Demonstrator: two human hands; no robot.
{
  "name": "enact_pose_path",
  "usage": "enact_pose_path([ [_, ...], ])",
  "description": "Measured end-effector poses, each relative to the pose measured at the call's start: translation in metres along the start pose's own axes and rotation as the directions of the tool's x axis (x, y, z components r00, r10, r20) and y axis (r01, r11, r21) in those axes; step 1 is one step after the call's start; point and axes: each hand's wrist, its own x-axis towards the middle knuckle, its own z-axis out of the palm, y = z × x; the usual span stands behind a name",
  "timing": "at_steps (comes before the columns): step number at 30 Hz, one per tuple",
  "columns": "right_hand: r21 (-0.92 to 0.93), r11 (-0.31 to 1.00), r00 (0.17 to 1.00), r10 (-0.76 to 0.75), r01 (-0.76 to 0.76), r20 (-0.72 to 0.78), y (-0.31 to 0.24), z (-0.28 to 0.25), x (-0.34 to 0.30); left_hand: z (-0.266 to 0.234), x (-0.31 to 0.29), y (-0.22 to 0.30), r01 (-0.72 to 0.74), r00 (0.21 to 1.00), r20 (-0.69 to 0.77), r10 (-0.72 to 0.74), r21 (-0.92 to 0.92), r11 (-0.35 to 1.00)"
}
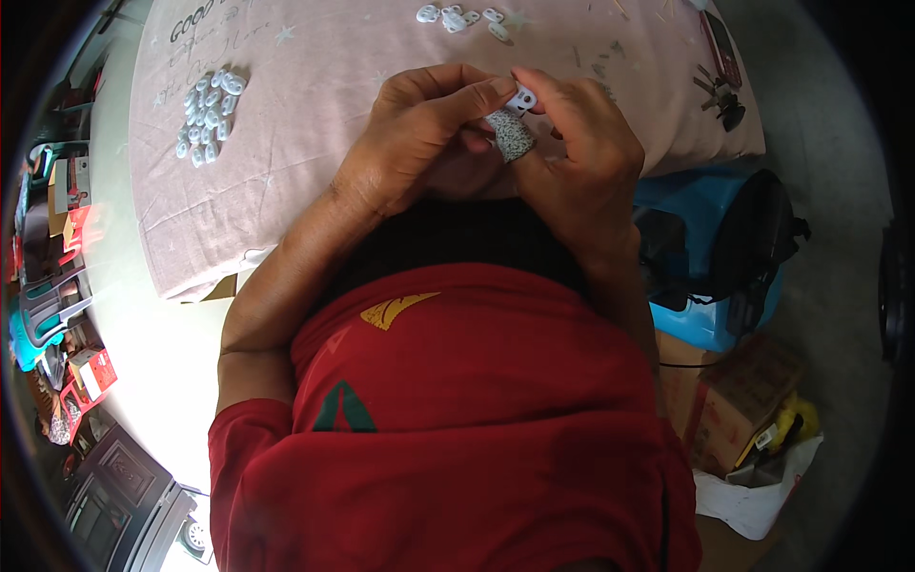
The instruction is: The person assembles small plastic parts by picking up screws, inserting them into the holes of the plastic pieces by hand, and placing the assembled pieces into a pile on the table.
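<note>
Above the table's near edge, my two hands meet around a small white plastic piece with dark holes in it. The thumb and fingers of my left hand pinch it from the left. From the other side, my right hand grips it with thumb and forefinger. Just below the piece, between the hands, is a grey-white speckled thing; whether it is held or wrapped round a finger, I cannot tell. Similar white pieces lie in a larger pile on the left and a smaller group at the far side.
A pale pink cloth with stars and lettering covers the table. Keys and a dark red phone lie at its right edge. Beside the table stand a blue bag and cardboard boxes. Chairs line the far left.
</note>
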Motion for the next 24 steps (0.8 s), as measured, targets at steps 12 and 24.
enact_pose_path([
  [12,-0.019,0.995,0.994,-0.1,0.101,0.035,0.005,-0.003,-0.002,-0.005,0.0,-0.003,0.039,0.998,0.048,-0.035,-0.078,0.996],
  [24,0.013,1.0,0.988,-0.026,0.024,0.153,0.006,-0.008,0.004,-0.007,0.0,0.003,-0.017,0.999,0.038,0.015,0.049,0.999],
])
